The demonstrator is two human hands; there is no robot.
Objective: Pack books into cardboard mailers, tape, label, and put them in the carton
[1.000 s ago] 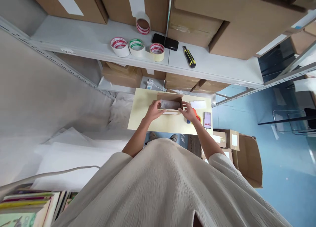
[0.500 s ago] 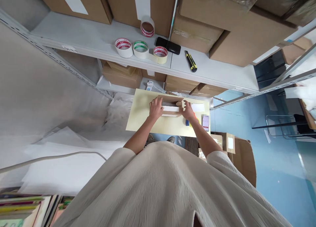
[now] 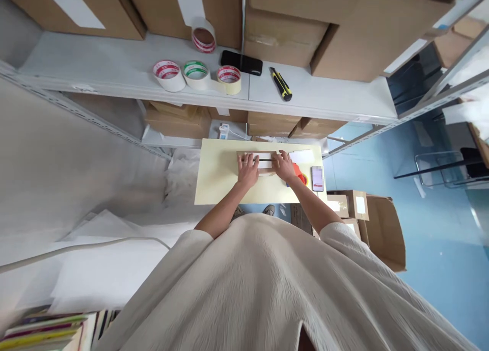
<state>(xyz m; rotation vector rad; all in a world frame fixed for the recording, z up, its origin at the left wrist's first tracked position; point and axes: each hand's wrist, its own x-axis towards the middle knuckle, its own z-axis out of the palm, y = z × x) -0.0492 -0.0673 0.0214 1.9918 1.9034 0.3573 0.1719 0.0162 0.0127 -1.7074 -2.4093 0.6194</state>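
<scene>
A small cardboard box (image 3: 266, 171) lies on the pale yellow tabletop (image 3: 217, 175), its long top flaps folded inward with a narrow dark gap between them. White strips show on the flaps. My left hand (image 3: 248, 171) rests on the left part of the top, fingers spread over the flaps. At the box's right end, my right hand (image 3: 284, 167) has its fingers curved over the edge and corner. Partly behind my right wrist is an orange and blue tape dispenser (image 3: 300, 172). The box's inside is hidden apart from the gap.
A phone (image 3: 317, 179) and white paper (image 3: 301, 156) lie at the table's right. Tape rolls (image 3: 196, 72), a black case (image 3: 241, 63) and a yellow-black utility knife (image 3: 281, 84) sit on the shelf (image 3: 305, 99) above. Cartons (image 3: 349, 204) stand on the floor at right.
The box stood open with its flaps raised; now the flaps are folded down over the top. Both hands have shifted onto the flaps. The camera view has also shifted slightly.
</scene>
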